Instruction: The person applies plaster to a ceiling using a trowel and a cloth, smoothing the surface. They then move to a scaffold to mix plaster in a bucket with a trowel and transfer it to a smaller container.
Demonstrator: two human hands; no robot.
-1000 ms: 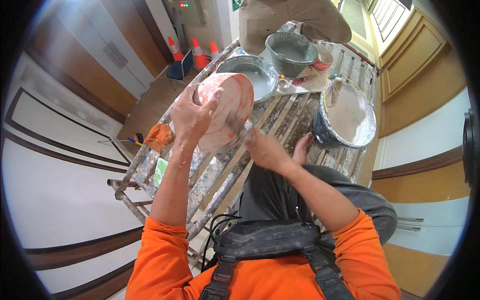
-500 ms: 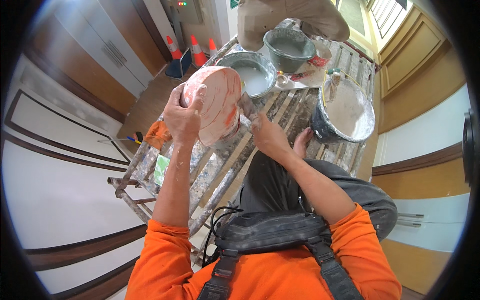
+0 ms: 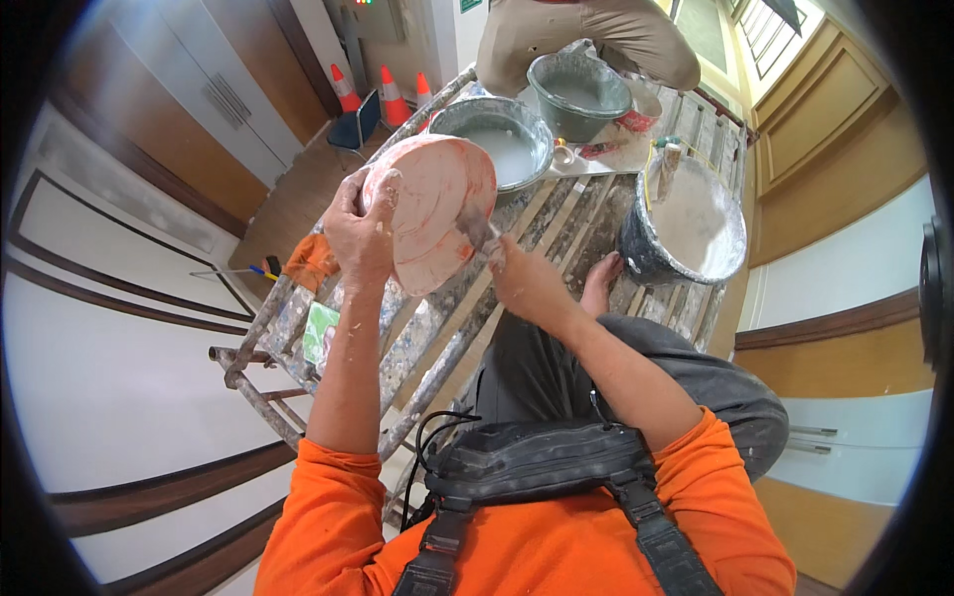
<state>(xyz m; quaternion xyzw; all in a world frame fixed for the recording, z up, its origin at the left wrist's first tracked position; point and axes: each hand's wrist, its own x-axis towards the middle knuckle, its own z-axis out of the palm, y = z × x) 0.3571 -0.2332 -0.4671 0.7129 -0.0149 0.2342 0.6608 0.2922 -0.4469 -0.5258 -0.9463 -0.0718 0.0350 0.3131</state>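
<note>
Head view. The left hand point(image 3: 360, 230) holds a pink bowl point(image 3: 429, 223) tilted on edge, its open side turned toward the right; the fingers are curled over the rim with the thumb pressed on the outside wall. The right hand point(image 3: 525, 281) lies just right of and below the bowl, fingers closed around the handle of a scraper point(image 3: 475, 233), whose blade touches the bowl's inner face. The scraper's long axis runs from the right hand up and left into the bowl. Both hands are raised above a paint-spattered scaffold platform point(image 3: 467, 298).

On the platform beyond: a grey bucket point(image 3: 495, 139) with pale mix, a dark green bucket point(image 3: 579, 94), and a white-coated bucket point(image 3: 686, 223) to the right. A green rectangular packet point(image 3: 320, 331) lies at the platform's left edge. Orange-and-white cones point(image 3: 393, 94) stand on the floor far below. Another person point(image 3: 586, 35) crouches at the far end.
</note>
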